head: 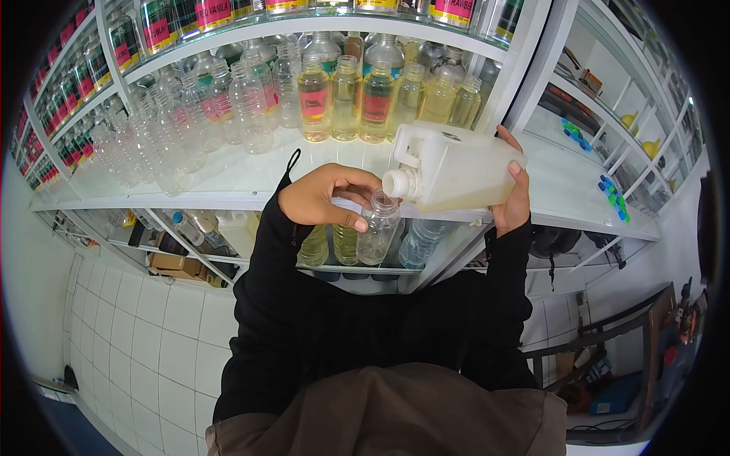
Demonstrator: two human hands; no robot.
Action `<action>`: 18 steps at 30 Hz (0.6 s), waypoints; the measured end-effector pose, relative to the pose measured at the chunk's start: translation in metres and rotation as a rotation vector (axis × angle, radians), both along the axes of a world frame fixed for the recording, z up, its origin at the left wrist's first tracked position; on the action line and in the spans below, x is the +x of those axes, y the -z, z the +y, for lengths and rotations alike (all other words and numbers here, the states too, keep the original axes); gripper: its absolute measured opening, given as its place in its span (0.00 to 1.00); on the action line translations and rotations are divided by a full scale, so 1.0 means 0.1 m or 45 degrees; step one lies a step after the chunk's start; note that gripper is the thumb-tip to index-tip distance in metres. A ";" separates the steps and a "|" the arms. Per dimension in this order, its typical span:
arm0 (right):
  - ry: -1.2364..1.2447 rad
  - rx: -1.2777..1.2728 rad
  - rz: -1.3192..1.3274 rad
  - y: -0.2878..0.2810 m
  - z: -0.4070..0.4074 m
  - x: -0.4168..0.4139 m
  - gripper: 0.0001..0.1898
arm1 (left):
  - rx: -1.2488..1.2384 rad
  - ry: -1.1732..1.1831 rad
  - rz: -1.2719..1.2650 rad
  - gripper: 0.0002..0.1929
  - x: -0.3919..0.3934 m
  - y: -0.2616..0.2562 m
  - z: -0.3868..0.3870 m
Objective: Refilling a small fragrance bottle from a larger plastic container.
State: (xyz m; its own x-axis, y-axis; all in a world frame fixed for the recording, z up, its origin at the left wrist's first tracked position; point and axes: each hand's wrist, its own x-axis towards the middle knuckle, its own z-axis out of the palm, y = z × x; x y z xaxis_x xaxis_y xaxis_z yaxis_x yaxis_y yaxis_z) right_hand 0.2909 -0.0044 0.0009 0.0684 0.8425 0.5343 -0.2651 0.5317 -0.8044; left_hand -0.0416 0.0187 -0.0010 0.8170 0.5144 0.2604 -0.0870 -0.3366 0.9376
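My left hand (pixel 333 196) grips a clear plastic bottle (pixel 377 239) near its neck, in front of the shelf edge. Its uncapped mouth is right under the spout of a translucent white jerrycan (pixel 456 171). The can lies tipped on its side, spout to the left, with pale yellowish liquid along its lower wall. My right hand (pixel 513 188) holds the can by its base end. I cannot tell whether liquid is flowing from the spout. The bottle looks nearly empty.
Uncapped bottles of yellow liquid (pixel 345 108) stand behind the can. Several empty clear bottles (pixel 251 114) crowd the left of the white shelf (pixel 228 176). Blue and green caps (pixel 613 198) lie at the right. Labelled bottles (pixel 157 28) fill the upper racks. A cardboard box (pixel 177 267) sits below.
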 end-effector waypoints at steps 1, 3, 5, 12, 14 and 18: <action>-0.001 0.000 0.000 0.00 0.00 0.00 0.40 | 0.015 -0.004 0.001 0.30 0.00 0.00 0.00; -0.014 0.004 0.002 0.00 0.00 -0.01 0.41 | 0.003 -0.009 0.004 0.30 -0.01 0.01 0.00; -0.010 0.001 0.005 -0.01 0.00 -0.02 0.41 | -0.007 -0.013 0.006 0.30 -0.01 0.03 0.01; -0.016 -0.012 0.100 -0.01 0.00 -0.04 0.38 | -0.019 0.004 -0.036 0.30 -0.01 0.05 0.02; -0.008 -0.023 0.113 0.00 0.00 -0.03 0.36 | -0.014 0.003 -0.040 0.30 -0.01 0.04 0.01; -0.006 -0.061 0.112 0.12 0.05 0.09 0.32 | -0.006 -0.003 -0.016 0.30 0.01 0.02 0.01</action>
State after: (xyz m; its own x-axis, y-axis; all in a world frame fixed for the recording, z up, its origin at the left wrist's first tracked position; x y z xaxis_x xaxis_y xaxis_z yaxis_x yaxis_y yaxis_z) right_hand 0.2998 0.0008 -0.0112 0.1095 0.8672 0.4857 -0.3382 0.4920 -0.8022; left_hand -0.0409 0.0198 -0.0035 0.8127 0.5173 0.2681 -0.0978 -0.3325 0.9380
